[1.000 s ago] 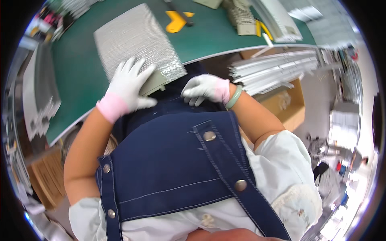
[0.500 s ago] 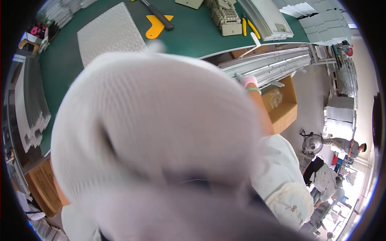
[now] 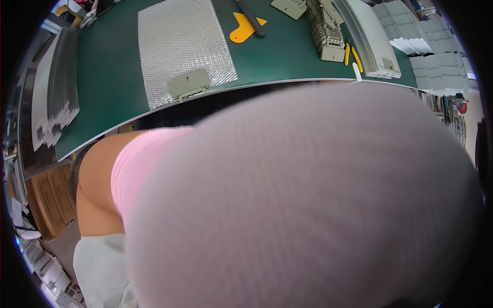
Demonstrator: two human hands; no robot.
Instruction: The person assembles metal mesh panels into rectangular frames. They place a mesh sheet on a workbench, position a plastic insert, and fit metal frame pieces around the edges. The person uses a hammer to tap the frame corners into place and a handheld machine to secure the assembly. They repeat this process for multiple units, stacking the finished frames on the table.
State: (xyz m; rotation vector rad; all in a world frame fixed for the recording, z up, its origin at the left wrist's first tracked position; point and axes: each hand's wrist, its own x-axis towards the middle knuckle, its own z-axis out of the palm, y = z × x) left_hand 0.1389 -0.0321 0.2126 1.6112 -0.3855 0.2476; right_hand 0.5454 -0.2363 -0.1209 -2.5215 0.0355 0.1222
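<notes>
Your left hand (image 3: pixel 308 205) is up very close to the camera, so it looks like a big fuzzy white blob that fills most of the picture. It wears a white glove with a pink cuff (image 3: pixel 138 169), and your bare forearm (image 3: pixel 97 185) comes in from the lower left. The glove is so near and so blurry that you cannot tell if the fingers are spread, closed, or holding something. Your right hand does not show at all; it may be hidden behind the glove. Past the glove you can see the green mat (image 3: pixel 102 87) on the bench. A shiny silver mesh sheet (image 3: pixel 182 49) lies flat on it, well away from your hand. A small beige clip (image 3: pixel 189 83) sits on the near edge of the mesh, the side closest to you, likely so it is easy to reach. More beige clips stand in a row (image 3: pixel 323 28) further right, kept together like a supply. A yellow flat tool (image 3: pixel 244 28) lies beside a dark rod (image 3: pixel 251 20) just past the mesh, and yellow-handled cutters (image 3: pixel 352 55) lie next to the row of clips. Grey strips (image 3: pixel 54 97) are stacked along the left side of the mat, out of the way of the middle. Brown boxes (image 3: pixel 46 200) sit low on the left, under the bench.
</notes>
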